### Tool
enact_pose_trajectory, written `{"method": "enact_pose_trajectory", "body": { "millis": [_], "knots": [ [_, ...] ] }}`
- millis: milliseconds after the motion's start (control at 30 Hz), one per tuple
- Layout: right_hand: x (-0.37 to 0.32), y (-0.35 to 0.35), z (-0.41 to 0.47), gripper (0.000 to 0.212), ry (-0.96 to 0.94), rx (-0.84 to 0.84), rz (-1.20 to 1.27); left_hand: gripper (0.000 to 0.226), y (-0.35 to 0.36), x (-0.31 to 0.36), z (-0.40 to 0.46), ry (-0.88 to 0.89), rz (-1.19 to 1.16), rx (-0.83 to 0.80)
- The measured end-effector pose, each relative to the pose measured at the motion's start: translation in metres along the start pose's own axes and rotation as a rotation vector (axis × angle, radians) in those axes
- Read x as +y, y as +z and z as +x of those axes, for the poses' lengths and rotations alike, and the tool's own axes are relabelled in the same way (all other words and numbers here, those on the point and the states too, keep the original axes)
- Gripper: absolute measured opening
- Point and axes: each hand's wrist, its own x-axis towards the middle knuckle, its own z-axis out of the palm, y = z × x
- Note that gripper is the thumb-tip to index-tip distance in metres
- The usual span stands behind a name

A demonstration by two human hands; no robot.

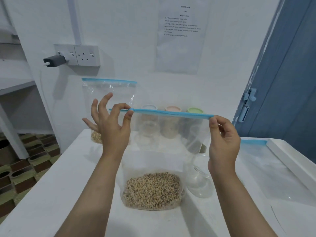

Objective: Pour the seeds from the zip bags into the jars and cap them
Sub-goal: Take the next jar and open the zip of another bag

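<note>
Front bag [160,151] held upright over the table [51,194], seeds [153,190] pooled in its bottom, which rests on the tabletop. Left hand [111,127] pinching the blue zip strip [171,113] near its left end between thumb and index finger, other three fingers spread and lifted clear. Right hand [224,141] pinching the strip's right end, remaining fingers curled. Strip stretched level between both hands; cannot tell if sealed. Clear lidless jar [200,177] just right of the bag, partly behind the right wrist. Second bag [109,93] upright at the table's far left, zip at top, a few seeds visible low behind the left hand. Three capped jars at the back, seen through the front bag: pale lid [149,107], pink lid [172,108], green lid [194,109]. Flat bag [273,168] lying on the table's right side. Wall socket [87,55] and printed sheet [181,31] on the wall behind.
</note>
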Motion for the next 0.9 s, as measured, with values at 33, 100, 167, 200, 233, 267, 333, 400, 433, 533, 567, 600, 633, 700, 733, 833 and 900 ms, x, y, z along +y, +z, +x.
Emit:
{"method": "enact_pose_trajectory", "body": {
  "millis": [33, 100, 167, 200, 233, 267, 333, 400, 433, 533, 567, 600, 633, 700, 733, 833, 900],
  "knots": [
    [0.0, 0.0, 0.0, 0.009, 0.003, 0.006, -0.002, 0.009, -0.001, -0.002, 0.001, -0.018, 0.002, 0.001],
    [0.002, 0.0, 0.0, 0.008, 0.009, 0.019, -0.005, 0.004, -0.003, -0.007, 0.001, -0.044, -0.007, -0.002],
    [0.003, -0.001, 0.001, 0.009, 0.014, 0.033, -0.006, 0.002, -0.003, -0.01, 0.001, -0.09, -0.043, -0.009],
    [0.004, -0.001, 0.001, 0.01, 0.015, 0.042, -0.006, 0.005, -0.003, -0.012, 0.0, -0.118, -0.064, -0.008],
    [0.005, -0.002, 0.001, 0.011, 0.015, 0.051, -0.006, 0.007, -0.003, -0.014, 0.0, -0.144, -0.078, -0.008],
    [0.006, -0.003, 0.002, 0.011, 0.014, 0.057, -0.005, 0.007, -0.003, -0.014, -0.001, -0.158, -0.082, -0.01],
    [0.007, -0.003, 0.001, 0.01, 0.007, 0.054, -0.014, 0.003, -0.002, -0.011, -0.004, -0.168, -0.134, -0.031],
    [0.008, -0.002, 0.0, 0.008, 0.006, 0.034, -0.012, 0.004, 0.0, -0.004, -0.006, -0.239, -0.368, -0.058],
    [0.008, -0.001, 0.0, 0.007, 0.013, 0.024, -0.003, 0.006, 0.002, 0.0, -0.007, -0.292, -0.491, -0.072],
    [0.008, 0.001, -0.001, 0.007, 0.044, 0.008, 0.025, 0.008, 0.007, 0.005, -0.007, -0.351, -0.657, -0.08],
    [0.008, 0.001, -0.001, 0.007, 0.048, 0.013, 0.026, 0.009, 0.008, 0.006, -0.006, -0.346, -0.673, -0.08],
    [0.008, 0.001, -0.001, 0.009, 0.048, 0.02, 0.024, 0.009, 0.008, 0.007, -0.005, -0.337, -0.679, -0.075],
    [0.009, 0.001, -0.001, 0.01, 0.047, 0.029, 0.019, 0.009, 0.008, 0.008, -0.004, -0.324, -0.673, -0.061],
    [0.01, 0.0, -0.001, 0.011, 0.039, 0.045, 0.006, 0.01, 0.005, 0.01, -0.002, -0.3, -0.656, -0.025],
    [0.011, -0.001, -0.002, 0.011, 0.032, 0.047, 0.0, 0.01, 0.005, 0.011, -0.001, -0.291, -0.652, -0.009],
    [0.009, -0.003, -0.004, 0.007, 0.011, 0.024, -0.005, 0.011, 0.003, 0.014, 0.003, -0.258, -0.652, 0.027],
    [0.004, -0.002, -0.007, 0.01, 0.003, -0.009, 0.017, 0.01, 0.002, 0.017, 0.007, -0.242, -0.655, 0.041]
  ]
}}
